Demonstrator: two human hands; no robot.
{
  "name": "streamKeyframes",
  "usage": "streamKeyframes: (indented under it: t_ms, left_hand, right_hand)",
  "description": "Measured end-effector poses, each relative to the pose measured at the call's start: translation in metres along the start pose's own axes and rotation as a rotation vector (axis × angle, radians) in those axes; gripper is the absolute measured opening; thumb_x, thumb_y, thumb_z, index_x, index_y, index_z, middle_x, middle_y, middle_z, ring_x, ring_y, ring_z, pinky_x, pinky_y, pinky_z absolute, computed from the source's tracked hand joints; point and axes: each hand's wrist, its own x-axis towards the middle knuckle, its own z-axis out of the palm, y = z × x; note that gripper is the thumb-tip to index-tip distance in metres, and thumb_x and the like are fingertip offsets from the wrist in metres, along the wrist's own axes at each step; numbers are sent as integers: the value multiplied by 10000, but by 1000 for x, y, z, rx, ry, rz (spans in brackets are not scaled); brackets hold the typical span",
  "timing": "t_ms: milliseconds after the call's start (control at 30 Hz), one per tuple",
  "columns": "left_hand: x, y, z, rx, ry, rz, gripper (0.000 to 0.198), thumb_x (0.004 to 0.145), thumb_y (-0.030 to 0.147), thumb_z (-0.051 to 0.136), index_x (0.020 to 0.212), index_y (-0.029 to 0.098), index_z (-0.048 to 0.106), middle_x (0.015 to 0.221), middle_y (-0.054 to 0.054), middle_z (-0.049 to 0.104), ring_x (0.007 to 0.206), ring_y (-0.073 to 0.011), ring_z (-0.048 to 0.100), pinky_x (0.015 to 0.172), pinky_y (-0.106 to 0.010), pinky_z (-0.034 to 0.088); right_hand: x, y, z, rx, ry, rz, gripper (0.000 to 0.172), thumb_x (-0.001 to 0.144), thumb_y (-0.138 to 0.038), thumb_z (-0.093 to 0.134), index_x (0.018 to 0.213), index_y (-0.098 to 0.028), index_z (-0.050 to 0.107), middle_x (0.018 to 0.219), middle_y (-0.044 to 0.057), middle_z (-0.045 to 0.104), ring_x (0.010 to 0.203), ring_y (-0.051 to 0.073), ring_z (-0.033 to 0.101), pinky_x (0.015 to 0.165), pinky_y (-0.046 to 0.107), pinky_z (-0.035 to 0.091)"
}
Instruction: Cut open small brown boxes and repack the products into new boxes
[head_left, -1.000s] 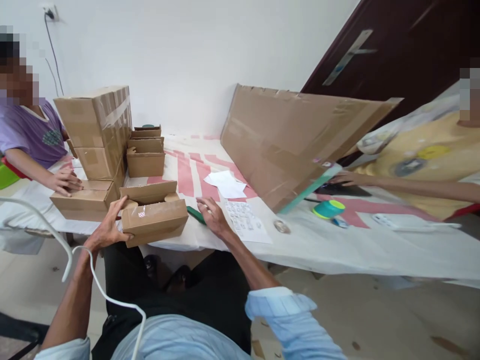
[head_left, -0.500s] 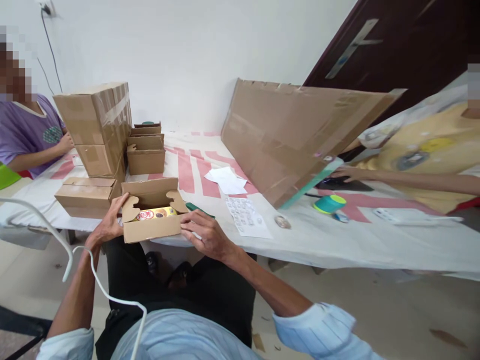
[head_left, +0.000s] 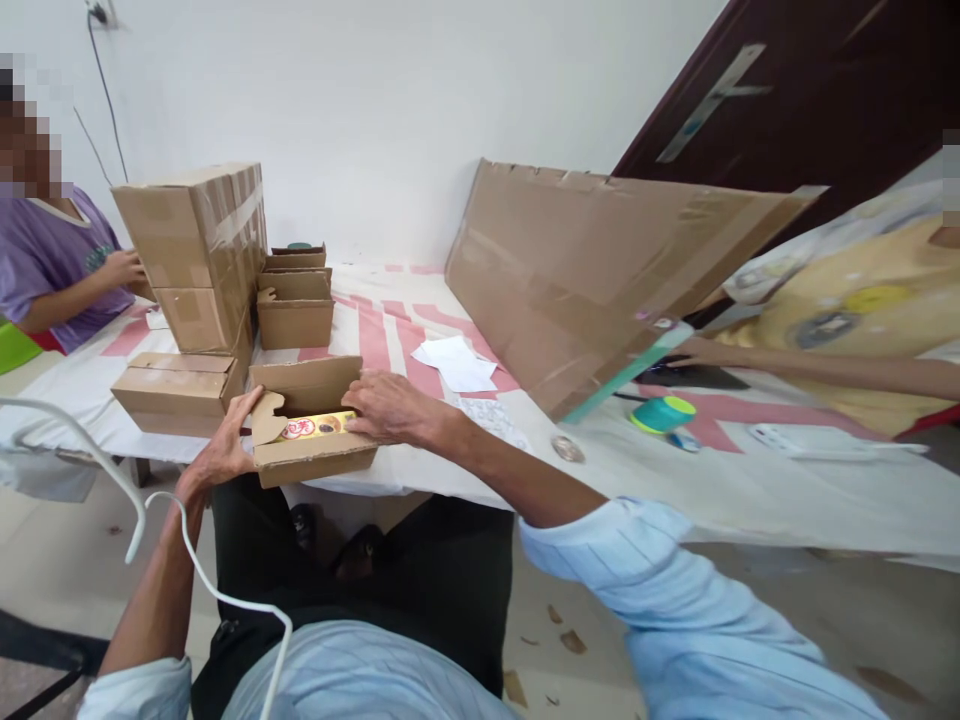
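Observation:
An open cardboard box (head_left: 315, 470) rests at the table's front edge, its long back flap standing up. Inside lies a yellow printed packet (head_left: 319, 425). My left hand (head_left: 225, 440) grips the box's left end, thumb by the notched side flap. Over the right end, my right hand (head_left: 390, 405) has its fingers bent down onto the box's side flap, close to the packet. That flap is mostly hidden by the hand.
A closed box (head_left: 176, 395) and a tall taped stack (head_left: 202, 240) stand left, with open boxes (head_left: 296, 320) behind. A large cardboard panel (head_left: 585, 270) leans at the centre. Papers (head_left: 457, 362) and a tape roll (head_left: 568, 448) lie rightward. Two people sit at the sides.
My right hand has moved from the box's front right corner up and over its right end, onto the side flap. The left hand keeps its hold. The dark green item by the right hand is now hidden.

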Motion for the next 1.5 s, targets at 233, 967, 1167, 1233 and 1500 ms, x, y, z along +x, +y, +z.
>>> streamKeyframes:
  t_ms: [233, 967, 1167, 1233, 1500]
  left_hand:
    - [1, 6, 2, 25, 14, -13, 1185, 753, 414, 906, 1732, 234, 263, 1661, -195, 334, 1547, -426, 412, 1143, -501, 561]
    - [4, 6, 5, 20, -25, -3, 1247, 696, 325, 908, 1742, 255, 232, 1682, -179, 315, 1555, -454, 364, 1154, -566, 528]
    - [5, 3, 6, 28, -19, -1, 1254, 696, 379, 926, 1738, 232, 243, 1672, -194, 330, 1537, -451, 393, 1146, -558, 536]
    - [5, 3, 5, 29, -16, -13, 1253, 698, 391, 927, 1737, 228, 246, 1679, -195, 326, 1534, -455, 397, 1149, -563, 535]
    - [3, 12, 5, 9, -28, -36, 1274, 672, 322, 930, 1739, 234, 240, 1690, -199, 307, 1560, -451, 357, 1175, -571, 500]
  right_hand:
    - [3, -5, -26, -111, -166, 76, 319, 915, -494, 796, 1009, -190, 810, 1016, 145, 812, 1030, 320, 716, 873, 365, 437]
    - [13, 8, 8, -27, -177, 73, 368, 1112, -268, 418, 1307, -181, 719, 1292, 149, 772, 1168, 281, 729, 866, 339, 489]
    - [10, 13, 10, 128, -193, 28, 437, 1086, -541, 516, 1257, -234, 775, 1321, 115, 776, 1218, 314, 713, 899, 359, 493]
    - [10, 16, 9, 170, -195, 13, 431, 1045, -564, 594, 1285, -254, 772, 1327, 99, 778, 1214, 319, 714, 891, 355, 490]
    - [11, 4, 7, 84, -123, 78, 383, 1140, -328, 404, 1242, -183, 743, 1250, 145, 783, 1160, 279, 719, 858, 319, 474]
